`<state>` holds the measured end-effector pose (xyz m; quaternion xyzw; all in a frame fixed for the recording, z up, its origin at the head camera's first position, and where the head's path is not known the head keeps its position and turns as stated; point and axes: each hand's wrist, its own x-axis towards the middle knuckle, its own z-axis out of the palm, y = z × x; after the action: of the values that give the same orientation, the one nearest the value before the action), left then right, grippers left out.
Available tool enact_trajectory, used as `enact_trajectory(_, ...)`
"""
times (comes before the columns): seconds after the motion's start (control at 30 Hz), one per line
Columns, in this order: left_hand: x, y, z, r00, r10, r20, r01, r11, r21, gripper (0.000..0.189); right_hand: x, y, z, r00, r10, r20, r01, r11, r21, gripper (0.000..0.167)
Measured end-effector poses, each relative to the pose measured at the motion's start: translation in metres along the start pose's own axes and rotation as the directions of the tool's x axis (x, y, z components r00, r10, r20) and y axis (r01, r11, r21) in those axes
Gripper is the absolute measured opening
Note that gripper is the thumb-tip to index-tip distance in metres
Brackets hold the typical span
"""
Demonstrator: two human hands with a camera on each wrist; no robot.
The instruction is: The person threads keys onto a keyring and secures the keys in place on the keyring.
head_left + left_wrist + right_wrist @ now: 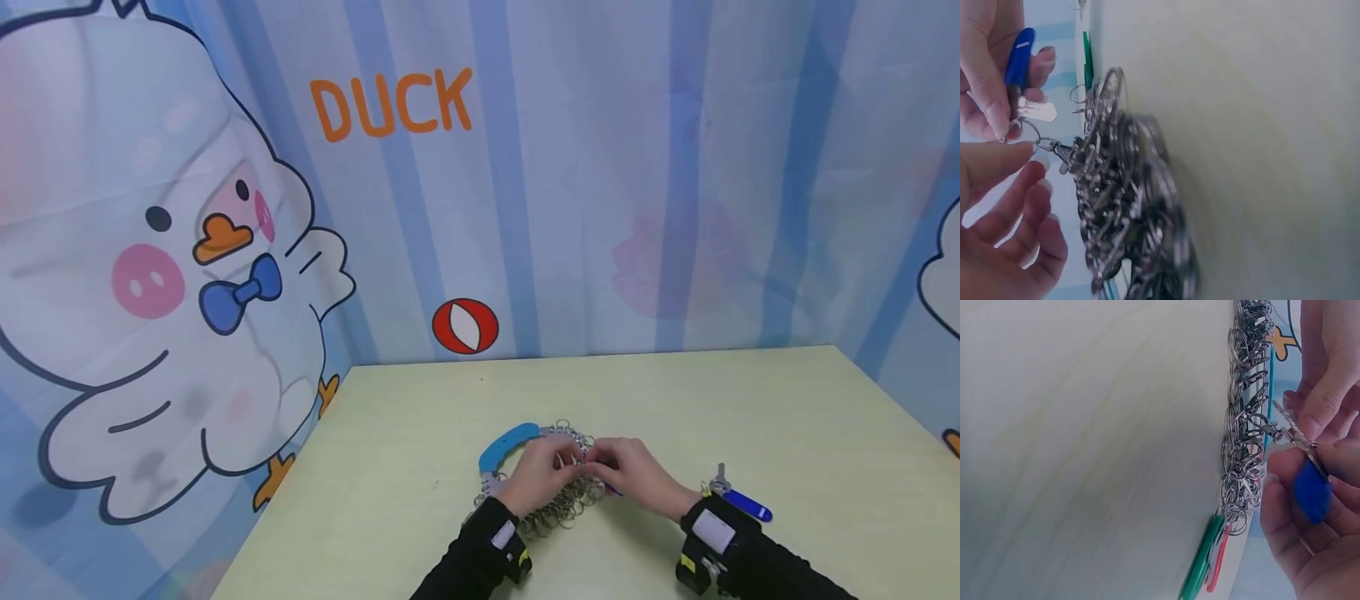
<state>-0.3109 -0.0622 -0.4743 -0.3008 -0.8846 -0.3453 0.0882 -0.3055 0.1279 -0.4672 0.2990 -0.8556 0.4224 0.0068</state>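
A blue key (1019, 65) was held in the curled fingers of the right hand (636, 475), above the counter (375, 483), while a small ring (1036, 130) was pinched between the fingers of the left hand (536, 475). Whether the key was threaded on that ring could not be told. Just beyond the left fingertips, the ring was joined by a metal clasp (1063, 153) to a bulky tangle of metal rings (1129, 187), below the fingers. A light-blue hoop (510, 446) was seen past the left fingers, and a second blue key (746, 504) was left lying near the right wrist.

The held key was judged light and rigid, its broad blue grip best taken between thumb and forefinger. The small ring was judged springy, thin and slippery, best pinched near the clasp. The tangle was judged heavier and loose, liable to be snagged if the clasp were pulled; little fragility was expected.
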Motion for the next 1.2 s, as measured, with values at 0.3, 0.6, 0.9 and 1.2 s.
enact_trajectory(0.3, 0.0010, 0.0001, -0.0003, 0.998, -0.056, -0.031, 0.053, 0.996, -0.073, 0.011, -0.0022, -0.0004, 0.0017, 0.999, -0.019, 0.032, 0.017, 0.999, 0.052, 0.008)
enact_trajectory(0.6, -0.0003, 0.0006, -0.0004, 0.994, -0.094, 0.055, 0.098, 0.993, -0.061, 0.005, -0.0037, 0.0010, 0.0037, 1.000, -0.003, 0.031, 0.001, 0.998, 0.063, 0.007)
enact_trajectory(0.9, 0.0023, 0.0012, 0.0005, 0.995, -0.100, -0.006, 0.099, 0.987, -0.124, 0.011, -0.0027, -0.0018, 0.0014, 0.999, 0.036, -0.003, -0.036, 0.994, 0.105, 0.010)
enact_trajectory(1.2, 0.0009, 0.0007, -0.0001, 0.974, -0.227, -0.027, 0.218, 0.958, -0.187, 0.011, -0.0063, 0.0000, 0.0013, 0.998, 0.021, 0.062, -0.028, 0.994, 0.103, 0.015)
